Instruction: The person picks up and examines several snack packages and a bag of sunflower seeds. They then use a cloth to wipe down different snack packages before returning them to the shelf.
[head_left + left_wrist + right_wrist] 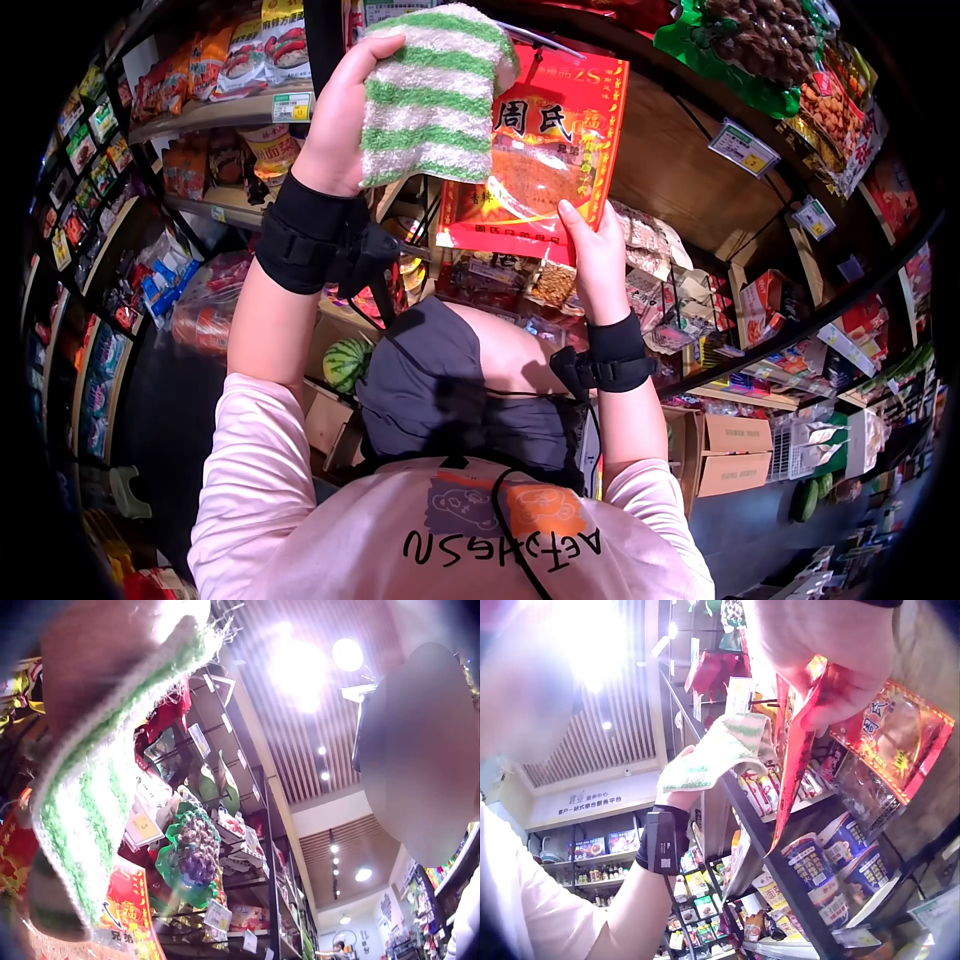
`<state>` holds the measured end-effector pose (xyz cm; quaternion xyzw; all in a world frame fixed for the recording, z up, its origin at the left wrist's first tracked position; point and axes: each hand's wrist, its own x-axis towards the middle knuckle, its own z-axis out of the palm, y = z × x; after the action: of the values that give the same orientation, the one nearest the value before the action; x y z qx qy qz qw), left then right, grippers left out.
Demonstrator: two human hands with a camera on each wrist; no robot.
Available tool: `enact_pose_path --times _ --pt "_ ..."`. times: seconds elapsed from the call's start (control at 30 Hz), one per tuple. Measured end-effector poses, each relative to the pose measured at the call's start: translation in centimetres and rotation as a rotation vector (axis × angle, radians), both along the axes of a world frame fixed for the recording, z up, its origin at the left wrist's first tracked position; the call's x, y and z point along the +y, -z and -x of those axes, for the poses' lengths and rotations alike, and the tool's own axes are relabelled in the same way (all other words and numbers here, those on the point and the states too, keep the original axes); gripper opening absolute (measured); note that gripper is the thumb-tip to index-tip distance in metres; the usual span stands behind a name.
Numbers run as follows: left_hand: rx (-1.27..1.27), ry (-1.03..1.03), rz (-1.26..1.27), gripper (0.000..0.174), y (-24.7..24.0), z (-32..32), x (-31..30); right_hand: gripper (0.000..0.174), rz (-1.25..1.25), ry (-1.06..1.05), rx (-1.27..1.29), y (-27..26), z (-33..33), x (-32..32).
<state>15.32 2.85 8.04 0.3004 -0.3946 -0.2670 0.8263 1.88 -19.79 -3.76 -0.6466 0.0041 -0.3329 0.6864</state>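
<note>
My left hand holds a green-and-white striped towel cloth, thumb over its upper edge and the other fingers hidden behind it. Beside the cloth is a red snack packet with large dark lettering and a clear window. My right hand pinches this packet at its lower right edge, thumb on the front. The cloth overlaps the packet's left part in the head view. From the right wrist, the packet appears nearly edge-on below the fingers, with another red packet hanging behind.
Shelves of packaged food surround me. A green bag of dark dried goods hangs at upper right, by price tags. Noodle bags stand at upper left. A watermelon lies low near my leg, and cardboard boxes stand at right.
</note>
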Motion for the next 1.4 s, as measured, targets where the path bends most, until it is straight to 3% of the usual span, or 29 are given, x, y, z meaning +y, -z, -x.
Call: enact_pose_path --times 0.07,0.17,0.3,0.37,0.43,0.5,0.57,0.6,0.63,0.7,0.73,0.77,0.83,0.93,0.97,1.0,1.03,1.1,1.17,1.2,1.27,1.33,1.4 --pt "-0.027 -0.051 -0.013 0.036 0.2 0.3 -0.3 0.024 -0.036 -0.013 0.013 -0.2 -0.2 0.0" --pt "-0.08 -0.351 -0.076 0.036 1.0 1.8 -1.7 0.025 -0.119 -0.054 0.002 0.1 -1.9 -1.2" --pt "0.002 -0.499 -0.135 0.036 4.0 1.0 -5.2 0.025 -0.247 -0.128 -0.036 0.5 -6.0 -4.1" --pt "-0.064 -0.454 -0.127 0.037 6.9 -1.7 -8.2 0.024 -0.308 -0.134 -0.004 0.1 -7.8 -5.1" --pt "-0.337 -0.62 -0.216 0.041 9.1 -4.2 -11.3 0.024 -0.311 -0.127 0.036 0.4 -9.9 -6.4" --pt "-0.461 -0.58 -0.358 0.039 9.5 -5.6 -13.4 0.022 -0.355 -0.084 0.038 0.4 -11.8 -7.3" --pt "-0.765 -0.886 -0.544 0.037 10.8 -7.3 -16.5 0.023 -0.415 -0.035 0.007 1.0 -14.3 -8.8" --pt "-0.959 -0.916 -0.662 0.032 10.0 -6.4 -16.3 0.021 -0.408 -0.036 -0.011 1.0 -15.1 -9.3" --pt "-1.445 -1.175 -0.703 0.029 11.3 -8.2 -17.8 0.022 -0.396 -0.019 -0.007 1.1 -15.8 -9.9" --pt "-1.549 -1.21 -0.745 0.024 11.0 -9.2 -19.3 0.022 -0.373 0.016 0.0 1.1 -17.0 -10.6" --pt "-1.508 -1.057 -0.847 0.02 10.3 -9.8 -20.0 0.022 -0.37 0.018 -0.002 1.0 -17.3 -10.9" --pt "-1.532 -1.089 -0.798 0.016 10.1 -10.1 -20.6 0.021 -0.37 0.023 0.0 0.9 -17.6 -11.2" --pt "-1.436 -1.055 -0.863 0.019 10.5 -12.2 -22.5 0.021 -0.374 0.032 0.002 1.1 -18.7 -12.4" --pt "-0.891 -0.677 -0.765 0.038 9.7 -13.0 -22.7 0.015 -0.368 0.026 0.124 4.0 -20.0 -15.2" --pt "-0.808 -0.665 -0.697 0.041 9.7 -12.6 -22.4 0.014 -0.379 0.03 0.165 5.0 -19.7 -15.8" --pt "-0.651 -0.698 -0.531 0.042 10.4 -11.5 -21.9 0.017 -0.394 -0.108 0.216 6.1 -18.4 -17.0" --pt "-0.494 -0.724 -0.367 0.044 11.3 -10.0 -21.0 0.019 -0.374 -0.109 0.258 4.9 -14.7 -15.2" --pt "-0.039 -0.293 -0.275 0.047 10.5 -5.0 -16.3 0.037 -0.441 -0.127 0.252 2.7 -6.7 -10.9" --pt "0.117 -0.305 -0.121 0.046 9.8 1.5 -11.7 0.042 -0.407 -0.303 0.169 0.8 0.9 -7.5" --pt "0.208 -0.215 -0.105 0.046 10.1 3.8 -9.7 0.041 -0.391 -0.331 0.127 0.3 4.5 -6.0" --pt "0.363 -0.085 -0.118 0.047 11.1 7.6 -6.4 0.037 -0.316 -0.188 -0.002 1.5 10.1 -4.8" --pt "0.445 -0.048 -0.164 0.05 12.9 10.2 -4.2 0.032 -0.095 0.251 0.06 3.9 14.6 -5.1" --pt "0.464 -0.033 -0.198 0.051 14.6 11.7 -3.2 0.029 -0.238 0.466 -0.068 8.8 19.5 -7.3"
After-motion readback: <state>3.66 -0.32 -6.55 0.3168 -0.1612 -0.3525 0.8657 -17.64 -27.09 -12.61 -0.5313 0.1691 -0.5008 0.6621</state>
